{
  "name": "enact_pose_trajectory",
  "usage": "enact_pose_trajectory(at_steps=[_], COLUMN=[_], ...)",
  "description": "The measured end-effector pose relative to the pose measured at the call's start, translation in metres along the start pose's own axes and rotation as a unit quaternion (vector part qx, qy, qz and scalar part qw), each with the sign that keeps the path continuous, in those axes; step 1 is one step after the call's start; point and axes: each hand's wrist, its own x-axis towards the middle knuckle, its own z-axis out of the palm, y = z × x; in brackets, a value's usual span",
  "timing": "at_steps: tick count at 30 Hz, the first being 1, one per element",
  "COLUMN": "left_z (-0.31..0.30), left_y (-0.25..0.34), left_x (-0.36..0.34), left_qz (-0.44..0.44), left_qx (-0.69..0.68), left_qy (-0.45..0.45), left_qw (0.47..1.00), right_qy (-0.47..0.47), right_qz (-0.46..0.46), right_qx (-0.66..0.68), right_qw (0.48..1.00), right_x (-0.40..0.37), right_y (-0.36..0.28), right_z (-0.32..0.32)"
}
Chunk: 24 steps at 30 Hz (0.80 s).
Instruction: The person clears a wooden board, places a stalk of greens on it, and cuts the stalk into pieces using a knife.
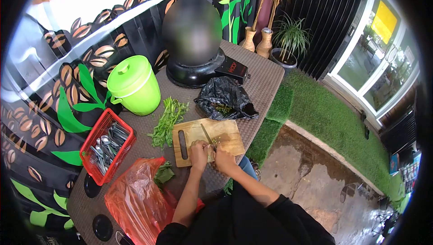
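Observation:
Over the wooden cutting board (pixel 230 132), my right hand (pixel 224 158) is wrapped round the handle of a knife (pixel 206 133), whose blade points away from me. My left hand (pixel 198 155) is closed at the board's near side, its fingertips pressed on a small pale piece beside the knife. What that piece is, I cannot make out. Small chopped bits (pixel 221 142) lie right of the blade. Leafy green stems (pixel 169 121) rest on the table left of the board. Behind the board sits a black plastic bag (pixel 221 94) with some greenery inside.
A lidded green bucket (pixel 142 91), a red basket (pixel 98 141) of spoons and forks, and a red plastic bag (pixel 140 200) stand on the left of the brown table (pixel 259 71). Green leaves (pixel 163 173) lie by the bag. A black round appliance (pixel 194 71) is at the back.

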Motion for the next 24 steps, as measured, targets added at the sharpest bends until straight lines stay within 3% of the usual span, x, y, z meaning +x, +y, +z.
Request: enact_pose_trajectory(at_steps=[11,14,19,24], left_z=[0.006,0.006,0.009,0.018], left_y=[-0.008,-0.004,0.002,0.014], left_x=[-0.003,-0.005,-0.007,-0.002], left_qz=[-0.003,0.008,0.035,0.067], left_qx=[-0.031,-0.007,0.060,0.061], left_qy=[0.001,-0.001,0.011,-0.019], left_qw=[1.000,1.000,0.998,0.996], right_qy=[-0.007,0.056,0.008,-0.011], right_qz=[-0.006,0.013,0.051,0.020], right_qx=[0.042,-0.007,0.032,0.028], right_qw=[0.999,0.998,0.998,0.999], right_x=[0.000,-0.009,-0.006,0.001], right_y=[-0.004,-0.001,0.012,0.029], right_z=[0.005,0.020,-0.005,-0.016])
